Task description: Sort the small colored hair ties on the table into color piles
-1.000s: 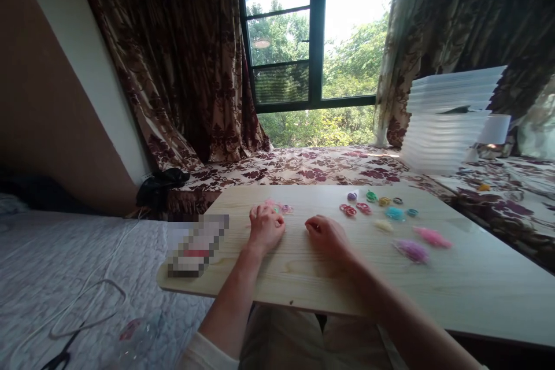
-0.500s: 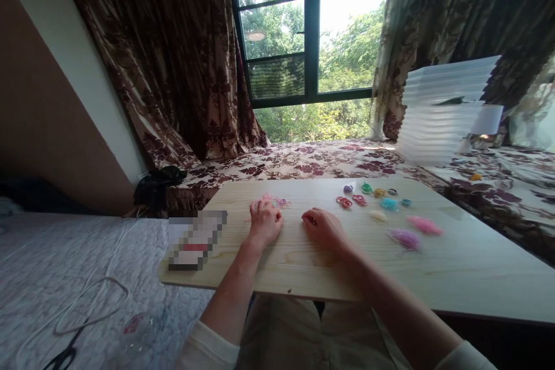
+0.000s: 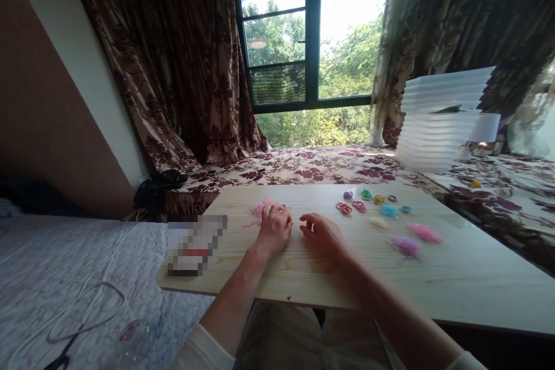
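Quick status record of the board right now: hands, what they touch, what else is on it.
surface: wooden board
left hand: palm down on board, fingertips at a pink tuft
right hand: resting on board, fingers curled, nothing seen in it
hands: close together, apart
bands: small coloured loops, far right of the hands
other tufts: purple tuft, pink one, right side
blurred patch: left edge of board
off board: scissors and a white cord on the quilt

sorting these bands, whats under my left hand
A pink pile shows past the left hand on the board. Whatever lies under the palm is covered.
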{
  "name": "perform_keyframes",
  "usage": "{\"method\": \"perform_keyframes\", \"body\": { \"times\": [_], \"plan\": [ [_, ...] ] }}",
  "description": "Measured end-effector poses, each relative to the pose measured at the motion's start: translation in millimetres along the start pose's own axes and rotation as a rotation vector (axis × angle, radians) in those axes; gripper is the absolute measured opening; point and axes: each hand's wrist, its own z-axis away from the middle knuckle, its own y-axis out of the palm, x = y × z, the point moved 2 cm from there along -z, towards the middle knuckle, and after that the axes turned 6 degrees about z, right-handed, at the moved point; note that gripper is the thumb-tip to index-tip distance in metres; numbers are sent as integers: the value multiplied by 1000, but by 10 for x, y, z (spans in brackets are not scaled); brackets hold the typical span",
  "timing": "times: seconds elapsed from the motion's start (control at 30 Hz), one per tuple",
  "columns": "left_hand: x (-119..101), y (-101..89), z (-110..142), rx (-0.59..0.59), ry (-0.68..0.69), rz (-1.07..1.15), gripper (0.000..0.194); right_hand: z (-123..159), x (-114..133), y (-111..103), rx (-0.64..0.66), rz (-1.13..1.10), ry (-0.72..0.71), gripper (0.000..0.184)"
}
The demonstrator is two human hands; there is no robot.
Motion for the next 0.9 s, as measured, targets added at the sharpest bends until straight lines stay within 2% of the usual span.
{"method": "perform_keyframes", "body": {
  "times": [0.3, 0.77, 0.9],
  "plan": [
    [-84, -2, -3, 12, 32, 44, 11, 14, 45, -40, -36, -19, -48, 24],
    [-61, 16, 3, 41, 38, 53, 17, 12, 46, -58, -80, -57, -46, 27],
    [-49, 17, 3, 19, 6, 58, 30, 14, 64, -71, -65, -58, -57, 27]
  ]
}}
